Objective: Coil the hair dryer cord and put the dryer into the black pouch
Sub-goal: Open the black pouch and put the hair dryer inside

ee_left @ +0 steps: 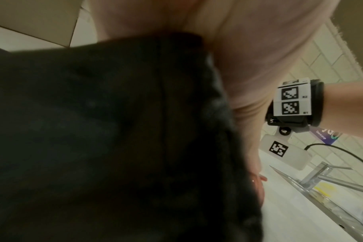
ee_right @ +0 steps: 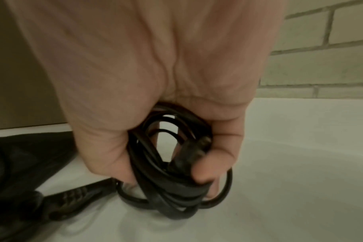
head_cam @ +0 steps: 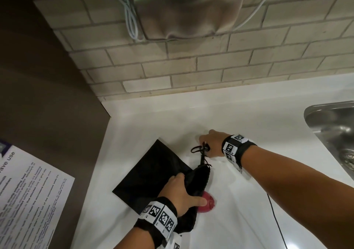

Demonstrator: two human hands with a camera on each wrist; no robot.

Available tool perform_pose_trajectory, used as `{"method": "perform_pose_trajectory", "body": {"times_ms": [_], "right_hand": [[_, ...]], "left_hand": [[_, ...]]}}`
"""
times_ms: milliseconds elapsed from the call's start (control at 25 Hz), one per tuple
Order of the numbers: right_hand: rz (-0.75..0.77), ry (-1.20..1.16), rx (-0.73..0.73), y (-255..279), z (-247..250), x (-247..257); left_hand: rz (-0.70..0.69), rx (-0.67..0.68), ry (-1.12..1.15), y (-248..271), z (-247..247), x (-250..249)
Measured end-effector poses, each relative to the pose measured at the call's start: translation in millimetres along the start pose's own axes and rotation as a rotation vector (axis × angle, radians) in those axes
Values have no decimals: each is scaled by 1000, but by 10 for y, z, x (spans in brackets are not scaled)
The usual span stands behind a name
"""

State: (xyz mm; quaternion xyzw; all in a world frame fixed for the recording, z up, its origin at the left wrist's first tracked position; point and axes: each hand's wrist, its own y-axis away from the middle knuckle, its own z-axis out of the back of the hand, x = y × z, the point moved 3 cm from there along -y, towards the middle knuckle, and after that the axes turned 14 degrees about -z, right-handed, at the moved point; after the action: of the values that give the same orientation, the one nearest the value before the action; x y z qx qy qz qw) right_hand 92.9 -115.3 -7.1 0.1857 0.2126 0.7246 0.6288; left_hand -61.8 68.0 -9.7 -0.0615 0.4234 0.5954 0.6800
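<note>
Cord (ee_right: 172,165) coiled, bunched in right hand (head_cam: 212,143) at 12 o'clock; left hand (head_cam: 182,193) grips dryer (head_cam: 197,179); pouch (head_cam: 151,174) at 9 o'clock waits unfilled.

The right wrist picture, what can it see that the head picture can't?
Only the right wrist view shows the plug tucked inside the coiled cord, with the fingers wrapped round the loops.

Only the head view shows the left hand gripping the black pouch, the pink dryer poking out of it, the sink and a printed notice.

Both show the right hand, the cord bundle, the white counter and the tiled wall.
</note>
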Motion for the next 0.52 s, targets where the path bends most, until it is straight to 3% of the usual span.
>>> {"method": "perform_pose_trajectory", "body": {"times_ms": [320,520], "right_hand": [[266,385,31,381,-70,128],[307,330,-56,441,-274,264]], "left_hand": [[-3,-68,53,1,0,49],[4,-144,15,58,11,63]]}}
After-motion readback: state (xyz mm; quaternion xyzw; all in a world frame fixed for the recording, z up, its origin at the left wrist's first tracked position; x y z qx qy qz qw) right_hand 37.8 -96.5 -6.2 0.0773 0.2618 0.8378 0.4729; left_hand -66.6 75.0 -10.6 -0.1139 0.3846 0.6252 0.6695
